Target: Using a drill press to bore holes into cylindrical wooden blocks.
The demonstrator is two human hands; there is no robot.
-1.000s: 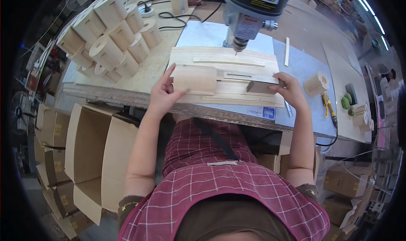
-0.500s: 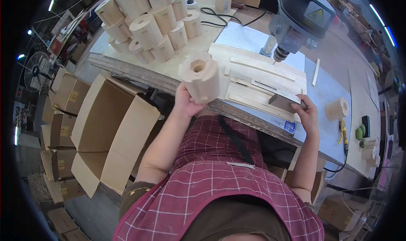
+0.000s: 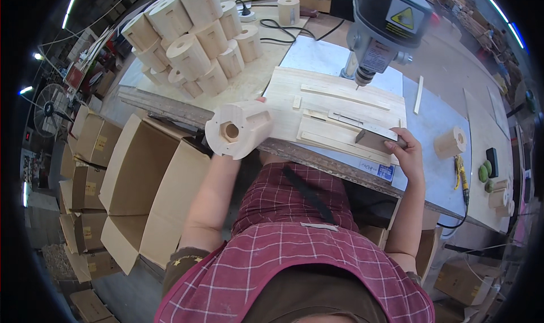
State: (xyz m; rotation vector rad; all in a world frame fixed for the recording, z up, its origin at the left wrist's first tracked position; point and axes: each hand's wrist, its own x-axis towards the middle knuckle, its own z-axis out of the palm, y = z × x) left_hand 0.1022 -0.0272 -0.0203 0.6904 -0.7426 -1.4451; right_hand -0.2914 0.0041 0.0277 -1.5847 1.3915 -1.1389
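Observation:
A pale wooden cylinder with notched sides and a hexagonal recess round its central hole is tilted, its holed end toward the lower left. My left hand grips it from behind; only a fingertip shows past it. Over the bench's right part, my right hand is closed on a dark rectangular block, thumb on its near side. This block rests on a wooden board fitted with strips. Above the board hangs a drill press, its bit apart from the wood.
Several similar cylinders are stacked at the back left. One cylinder lies on the right, by a yellow-handled tool with a cord. An open cardboard box stands left of the bench edge. A black cable curls behind.
My left hand has moved left and tipped the cylinder from nearly upright, so its holed end faces lower left. My right hand remains on the block. The view has shifted slightly.

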